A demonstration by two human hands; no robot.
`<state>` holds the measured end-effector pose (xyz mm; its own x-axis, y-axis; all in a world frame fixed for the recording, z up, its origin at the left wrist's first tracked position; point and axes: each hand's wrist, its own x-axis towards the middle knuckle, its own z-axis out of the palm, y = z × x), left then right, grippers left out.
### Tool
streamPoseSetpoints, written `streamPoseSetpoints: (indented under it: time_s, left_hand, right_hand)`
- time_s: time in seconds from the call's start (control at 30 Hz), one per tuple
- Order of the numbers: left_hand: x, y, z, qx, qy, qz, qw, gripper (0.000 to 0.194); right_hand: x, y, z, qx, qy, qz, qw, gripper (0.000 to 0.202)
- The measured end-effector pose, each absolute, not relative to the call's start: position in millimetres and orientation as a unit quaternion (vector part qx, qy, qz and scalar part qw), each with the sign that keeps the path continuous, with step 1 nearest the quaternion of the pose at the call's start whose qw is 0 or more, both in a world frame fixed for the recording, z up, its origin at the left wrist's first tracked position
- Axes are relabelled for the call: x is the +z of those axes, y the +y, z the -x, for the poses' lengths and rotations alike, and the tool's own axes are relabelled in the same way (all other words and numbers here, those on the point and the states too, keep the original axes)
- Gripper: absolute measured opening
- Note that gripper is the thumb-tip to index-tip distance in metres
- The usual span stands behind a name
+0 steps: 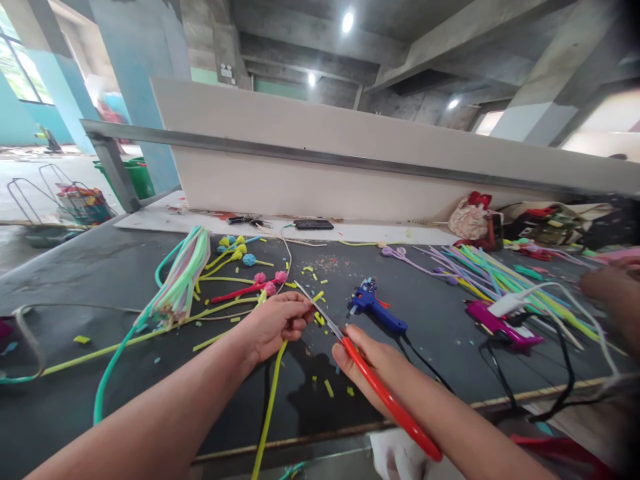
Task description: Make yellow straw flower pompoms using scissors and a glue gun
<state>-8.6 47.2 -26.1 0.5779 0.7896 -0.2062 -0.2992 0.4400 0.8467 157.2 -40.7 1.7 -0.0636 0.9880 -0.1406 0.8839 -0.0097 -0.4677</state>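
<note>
Left fingers pinched on yellow strip, right hand gripping scissors (red-handled)

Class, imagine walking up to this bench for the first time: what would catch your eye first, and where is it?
Probably the red-handled scissors in the right hand, their blades reaching the fingers of the left hand. Next, perhaps, the blue glue gun lying just beyond the right hand, and the thick bundle of pale green and pink stems on the left side of the dark tabletop.
</note>
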Motion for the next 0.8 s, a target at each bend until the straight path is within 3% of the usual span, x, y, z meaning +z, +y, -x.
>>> streamPoseSetpoints:
  time_s: [0.8]
  left_hand:
    - [-34.4,50.2,6.8,0.317,0.307,-0.419,0.793,0.018]
  right_hand:
    - [-4.2,-42.8,-154.4,0.198,-0.682,0.699,0.086,0.024]
